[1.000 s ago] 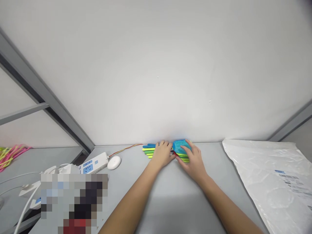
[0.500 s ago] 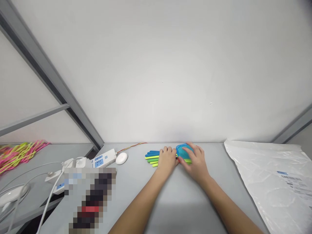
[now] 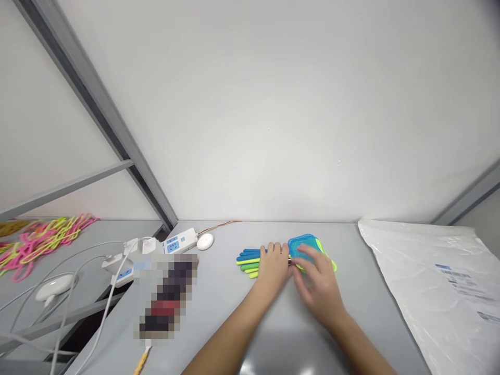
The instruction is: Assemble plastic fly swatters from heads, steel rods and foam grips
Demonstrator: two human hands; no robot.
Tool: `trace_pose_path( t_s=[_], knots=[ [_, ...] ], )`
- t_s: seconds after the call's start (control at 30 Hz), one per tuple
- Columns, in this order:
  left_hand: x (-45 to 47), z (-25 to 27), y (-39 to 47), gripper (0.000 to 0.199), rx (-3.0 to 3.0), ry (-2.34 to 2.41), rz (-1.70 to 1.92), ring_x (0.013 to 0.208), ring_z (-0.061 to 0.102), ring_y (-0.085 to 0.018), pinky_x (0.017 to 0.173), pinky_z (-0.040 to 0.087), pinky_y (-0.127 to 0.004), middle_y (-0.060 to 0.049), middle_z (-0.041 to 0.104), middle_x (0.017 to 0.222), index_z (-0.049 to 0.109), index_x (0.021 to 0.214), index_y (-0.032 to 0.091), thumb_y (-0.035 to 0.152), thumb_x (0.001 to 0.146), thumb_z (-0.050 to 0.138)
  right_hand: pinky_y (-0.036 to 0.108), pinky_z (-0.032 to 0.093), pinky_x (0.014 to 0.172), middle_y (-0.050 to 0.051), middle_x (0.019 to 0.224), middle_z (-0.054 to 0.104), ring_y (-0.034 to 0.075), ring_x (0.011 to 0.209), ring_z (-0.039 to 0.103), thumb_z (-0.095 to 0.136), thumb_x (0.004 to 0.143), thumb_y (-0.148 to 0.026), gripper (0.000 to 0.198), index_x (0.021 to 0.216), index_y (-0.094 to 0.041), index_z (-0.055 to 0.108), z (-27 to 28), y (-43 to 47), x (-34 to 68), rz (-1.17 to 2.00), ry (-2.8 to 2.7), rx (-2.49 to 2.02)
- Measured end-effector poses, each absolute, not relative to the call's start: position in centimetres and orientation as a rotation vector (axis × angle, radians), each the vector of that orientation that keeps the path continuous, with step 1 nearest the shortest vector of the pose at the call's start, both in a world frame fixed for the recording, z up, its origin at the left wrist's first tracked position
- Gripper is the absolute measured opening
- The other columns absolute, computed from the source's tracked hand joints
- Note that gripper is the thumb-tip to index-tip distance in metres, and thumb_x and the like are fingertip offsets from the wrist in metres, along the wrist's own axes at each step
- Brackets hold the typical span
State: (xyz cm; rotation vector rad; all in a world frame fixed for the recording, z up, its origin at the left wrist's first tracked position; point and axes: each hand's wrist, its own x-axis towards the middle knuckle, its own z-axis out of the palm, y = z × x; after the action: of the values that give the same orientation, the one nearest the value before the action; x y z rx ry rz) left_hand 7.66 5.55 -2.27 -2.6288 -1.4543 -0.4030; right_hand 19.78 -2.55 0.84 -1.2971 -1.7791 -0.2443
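Observation:
A bundle of what look like fly swatters (image 3: 250,254) lies on the grey table, its blue, green and yellow-green handles pointing left. My left hand (image 3: 274,264) is closed over the handles near their right ends and presses them together. To the right, the flat mesh heads (image 3: 302,240) in blue and yellow-green lie stacked. Over the lower part of these heads is my right hand (image 3: 318,281), fingers spread and slightly blurred, its thumb close to the necks of the bundle. A dark and reddish bit shows between my hands, too small to make out.
On the left stand a white power strip (image 3: 182,240), a round white device (image 3: 205,241), a pixelated dark object (image 3: 172,297) and loose white cables. Pink and yellow cords (image 3: 50,239) lie far left. A white plastic mailer (image 3: 425,271) covers the right side, and a white wall rises behind.
The view has shifted a little. My right hand has drawn back with its fingers wider apart, so more of the mesh heads shows. My left hand keeps its grip on the handles.

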Motion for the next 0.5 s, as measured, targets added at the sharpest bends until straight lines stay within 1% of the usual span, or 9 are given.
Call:
trace_pose_path(
  t_s=[0.1,0.2,0.3,0.4,0.5],
  knots=[
    [7.1,-1.6,5.4,0.063,-2.654,-1.400,-0.469,0.108,0.049,-0.030,0.103,0.025,-0.058,-0.014,0.057,0.115,0.044,0.134,0.021,0.054,0.082,0.054,0.046,0.046,0.088,0.010,0.116,0.058,0.028,0.111,0.054,0.053,0.083,-0.016,0.024,0.105,-0.025,0.059,-1.4,-5.7,19.6,-0.229,-1.794,-1.328],
    [6.2,-0.6,4.9,0.073,-2.641,-1.376,-0.550,0.120,0.043,-0.031,0.107,0.017,-0.061,-0.016,0.050,0.132,0.036,0.140,0.021,0.056,0.080,0.056,0.046,0.048,0.084,0.011,0.112,0.060,0.028,0.106,0.056,0.051,0.085,-0.018,0.020,0.102,-0.024,0.060,-3.2,-7.6,19.6,-0.188,-1.785,-1.410],
    [5.2,0.2,3.4,0.072,-2.611,-1.382,-0.605,0.126,0.038,-0.032,0.108,0.014,-0.063,-0.015,0.043,0.140,0.033,0.142,0.022,0.053,0.081,0.057,0.045,0.049,0.084,0.011,0.112,0.060,0.027,0.105,0.057,0.048,0.087,-0.019,0.020,0.103,-0.024,0.059,-3.9,-8.1,19.6,-0.118,-1.840,-1.469],
    [3.8,-0.1,0.7,0.065,-2.616,-1.400,-0.637,0.129,0.036,-0.032,0.109,0.013,-0.062,-0.013,0.040,0.144,0.034,0.142,0.023,0.047,0.085,0.054,0.044,0.049,0.084,0.011,0.113,0.061,0.025,0.104,0.058,0.045,0.088,-0.019,0.024,0.106,-0.023,0.060,-4.0,-8.0,19.4,-0.041,-1.939,-1.511],
    [2.2,-1.1,-2.7,0.052,-2.667,-1.425,-0.635,0.129,0.037,-0.029,0.110,0.019,-0.057,-0.011,0.043,0.142,0.039,0.139,0.025,0.040,0.090,0.047,0.046,0.045,0.092,0.012,0.123,0.059,0.026,0.116,0.053,0.043,0.090,-0.021,0.029,0.114,-0.022,0.059,-4.1,-7.8,19.3,-0.005,-2.015,-1.575]
  ],
)
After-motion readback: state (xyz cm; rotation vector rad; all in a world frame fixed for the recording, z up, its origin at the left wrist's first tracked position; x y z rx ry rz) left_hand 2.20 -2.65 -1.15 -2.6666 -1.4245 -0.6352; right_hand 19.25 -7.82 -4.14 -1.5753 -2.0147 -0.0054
